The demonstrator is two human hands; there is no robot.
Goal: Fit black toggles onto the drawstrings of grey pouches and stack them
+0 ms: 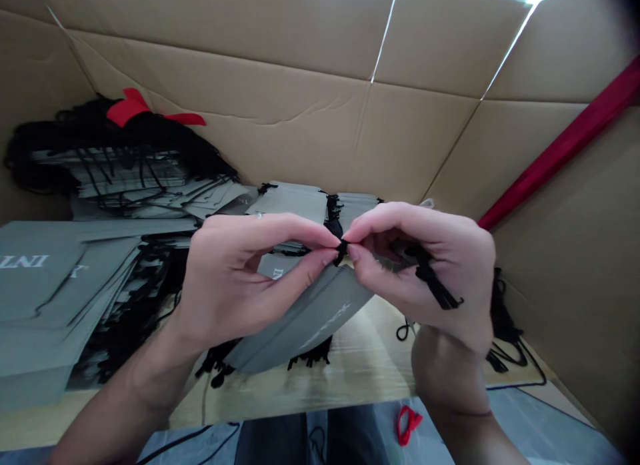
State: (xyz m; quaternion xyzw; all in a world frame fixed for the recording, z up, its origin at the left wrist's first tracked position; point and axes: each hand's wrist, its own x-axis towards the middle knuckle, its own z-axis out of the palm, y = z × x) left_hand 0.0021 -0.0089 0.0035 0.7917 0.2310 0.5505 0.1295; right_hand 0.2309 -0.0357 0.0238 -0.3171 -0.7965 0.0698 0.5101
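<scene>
My left hand [250, 272] pinches a black cord [341, 250] between thumb and forefinger, above the table. Opposite it, my right hand [425, 265] pinches the same small dark bit of cord, the fingertips of both hands almost meeting. Black cord ends [434, 282] stick out across my right palm. Just below the fingertips hangs a grey flat piece [305, 318] with a stitched edge and pale lettering, tilted and slightly curved. It looks like a fabric pouch, and its upper corner is at the cord. Part of it is hidden behind my left hand.
Stacked grey pieces with black cords [40, 278] lie at the left; more piles [290, 200] stand behind my hands. A black cord bundle with a red strip [133, 108] tops the back left pile. Cardboard walls [300, 105] enclose the wooden table [370, 358]. Red ribbon [409, 425] lies below.
</scene>
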